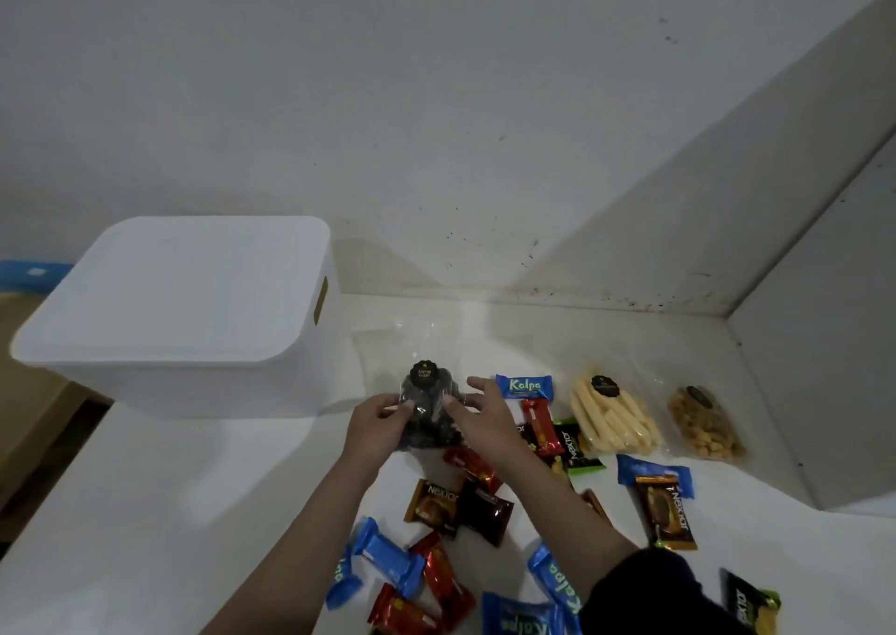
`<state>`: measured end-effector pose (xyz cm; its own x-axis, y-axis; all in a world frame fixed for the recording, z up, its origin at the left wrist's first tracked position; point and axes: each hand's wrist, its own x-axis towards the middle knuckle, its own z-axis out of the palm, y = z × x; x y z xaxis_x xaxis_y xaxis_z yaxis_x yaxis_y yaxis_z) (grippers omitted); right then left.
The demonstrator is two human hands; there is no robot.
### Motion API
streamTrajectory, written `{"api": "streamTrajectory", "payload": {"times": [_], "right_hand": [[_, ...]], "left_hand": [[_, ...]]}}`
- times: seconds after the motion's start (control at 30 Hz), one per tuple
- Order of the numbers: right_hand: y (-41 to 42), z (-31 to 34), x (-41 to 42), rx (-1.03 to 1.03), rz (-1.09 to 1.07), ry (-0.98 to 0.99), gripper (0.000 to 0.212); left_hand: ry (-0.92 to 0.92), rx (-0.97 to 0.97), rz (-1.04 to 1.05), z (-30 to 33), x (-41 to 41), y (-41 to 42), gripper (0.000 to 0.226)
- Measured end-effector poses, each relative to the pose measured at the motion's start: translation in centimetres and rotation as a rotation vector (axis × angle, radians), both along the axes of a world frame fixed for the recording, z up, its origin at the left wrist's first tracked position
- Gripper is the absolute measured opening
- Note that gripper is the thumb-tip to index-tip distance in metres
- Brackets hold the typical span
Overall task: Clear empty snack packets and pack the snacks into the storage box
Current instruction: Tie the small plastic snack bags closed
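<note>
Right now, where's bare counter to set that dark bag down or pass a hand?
Free: the strip in front of the white storage box, left of the left hand; also the band along the wall behind the Kalpa packet. Crowded: everything under and right of the right hand, out to the cheese-stick bag. Box lid is on.

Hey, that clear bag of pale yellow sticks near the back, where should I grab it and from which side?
Probably grip the bag of sticks across its middle from above. It lies flat, its sticks running lengthwise, so fingers pinching across both long edges should hold it without bending. The near end touches a green Nextar packet.
</note>
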<state>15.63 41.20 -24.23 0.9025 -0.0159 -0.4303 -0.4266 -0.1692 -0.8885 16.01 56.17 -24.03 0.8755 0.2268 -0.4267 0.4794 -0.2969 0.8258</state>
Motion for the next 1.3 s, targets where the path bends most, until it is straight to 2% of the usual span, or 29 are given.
{"api": "streamTrajectory", "payload": {"times": [0.17,0.37,0.5,0.57,0.7,0.87,1.07,1.2,1.3], "right_hand": [[1.0,-0.8,0.8,-0.125,0.045,-0.001,0.065],[0.8,0.6,-0.2,-0.068,0.087,0.012,0.051],[0.4,2.0,-1.7,-0.031,0.095,-0.026,0.053],[0.2,2.7,-2.3,-0.034,0.096,-0.042,0.054],[0.4,4.3,-3.5,-0.065,0.092,-0.115,0.05],[2.1,6.2,-4.5,-0.063,0.036,-0.186,0.029],[7.0,9.1,-4.3,-0.134,-0.009,-0.204,0.046],[11.6,11.4,-3.1,-0.155,-0.003,-0.244,0.041],[15.4,12.4,-1.3,-0.188,-0.016,-0.214,0.05]], "left_hand": [[0.057,0.07,-0.02,-2.0,1.6,-0.5,0.031],[0.048,0.007,-0.058,-1.7,0.8,-1.4,0.03],[0.054,-0.022,-0.07,-1.3,-0.1,-1.4,0.053],[0.032,-0.005,-0.07,-0.7,-0.7,-1.5,0.059],[-0.089,0.026,-0.037,0.3,-2.6,-1.3,0.053],[-0.233,-0.012,0.13,2.3,-5.1,1.1,0.04],[-0.301,0.012,0.385,5.2,-5.9,8.4,0.03],[-0.345,0.214,0.523,7.5,-5.4,15.3,0.031],[-0.365,0.291,0.617,9.3,-4.5,20.9,0.036]]}}
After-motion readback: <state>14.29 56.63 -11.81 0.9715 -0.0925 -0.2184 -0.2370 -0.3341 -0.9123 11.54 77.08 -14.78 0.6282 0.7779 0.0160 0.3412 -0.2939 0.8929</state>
